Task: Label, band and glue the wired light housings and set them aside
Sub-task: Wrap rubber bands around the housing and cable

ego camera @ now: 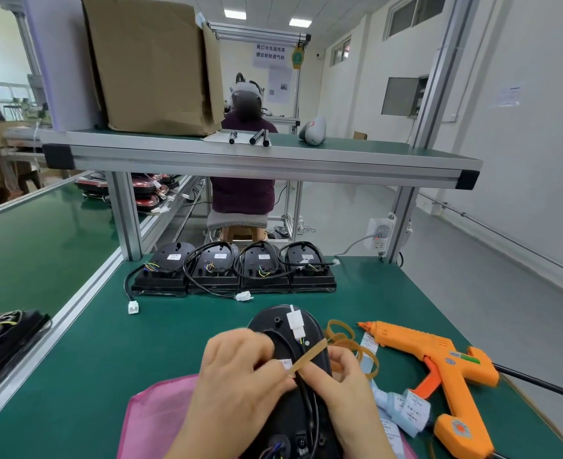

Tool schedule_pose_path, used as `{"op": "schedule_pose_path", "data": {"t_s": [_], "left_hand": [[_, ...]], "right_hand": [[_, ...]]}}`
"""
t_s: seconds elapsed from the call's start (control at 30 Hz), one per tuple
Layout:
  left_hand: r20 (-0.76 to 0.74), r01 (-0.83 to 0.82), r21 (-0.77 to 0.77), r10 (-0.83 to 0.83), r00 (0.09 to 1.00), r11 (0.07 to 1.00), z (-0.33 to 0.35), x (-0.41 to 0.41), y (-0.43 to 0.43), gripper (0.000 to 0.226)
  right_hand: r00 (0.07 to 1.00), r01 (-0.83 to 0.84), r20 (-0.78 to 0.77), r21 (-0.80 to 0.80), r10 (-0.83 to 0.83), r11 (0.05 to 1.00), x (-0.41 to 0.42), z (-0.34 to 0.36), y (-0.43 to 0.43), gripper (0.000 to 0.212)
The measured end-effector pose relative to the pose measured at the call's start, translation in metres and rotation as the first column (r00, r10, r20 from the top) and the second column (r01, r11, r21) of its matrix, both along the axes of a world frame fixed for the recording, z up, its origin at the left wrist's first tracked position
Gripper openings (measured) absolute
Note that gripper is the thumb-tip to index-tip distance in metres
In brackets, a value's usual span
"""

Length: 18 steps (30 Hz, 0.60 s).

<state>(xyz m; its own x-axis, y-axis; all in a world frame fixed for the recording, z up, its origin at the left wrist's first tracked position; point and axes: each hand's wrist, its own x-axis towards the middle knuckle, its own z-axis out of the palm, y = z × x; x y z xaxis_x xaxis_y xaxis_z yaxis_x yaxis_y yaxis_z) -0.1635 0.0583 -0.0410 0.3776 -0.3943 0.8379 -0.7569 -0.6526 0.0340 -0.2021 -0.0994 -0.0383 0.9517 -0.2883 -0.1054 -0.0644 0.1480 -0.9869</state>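
Note:
A black light housing (281,329) lies in front of me on the green table (174,326), its black wire and white connector (296,321) running over its back. My left hand (237,369) and my right hand (343,376) pinch a tan rubber band (309,357) stretched across the wire bundle. A white label (285,363) is stuck on the housing between my hands. Several more wired housings (233,270) stand in a row at the far side of the table.
An orange glue gun (439,362) lies to the right, with loose rubber bands (343,336) and label strips (405,409) beside it. A pink mat (154,419) sits under my left arm. More housings (5,336) lie at the left on the conveyor. A shelf with a cardboard box (154,67) runs overhead.

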Motion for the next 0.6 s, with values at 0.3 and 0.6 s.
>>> {"op": "schedule_pose_path", "data": {"t_s": [0.3, 0.6], "left_hand": [[-0.655, -0.342, -0.749, -0.711, 0.258, 0.567, -0.006, 0.005, -0.013, 0.073], [-0.485, -0.452, -0.798, -0.870, 0.087, 0.399, -0.004, 0.005, -0.003, 0.061]], "right_hand": [[0.996, -0.069, 0.049, 0.006, 0.069, 0.998, -0.008, 0.012, 0.003, 0.027], [0.985, -0.016, 0.162, -0.238, 0.056, 0.971, -0.012, 0.027, -0.030, 0.023]]}}
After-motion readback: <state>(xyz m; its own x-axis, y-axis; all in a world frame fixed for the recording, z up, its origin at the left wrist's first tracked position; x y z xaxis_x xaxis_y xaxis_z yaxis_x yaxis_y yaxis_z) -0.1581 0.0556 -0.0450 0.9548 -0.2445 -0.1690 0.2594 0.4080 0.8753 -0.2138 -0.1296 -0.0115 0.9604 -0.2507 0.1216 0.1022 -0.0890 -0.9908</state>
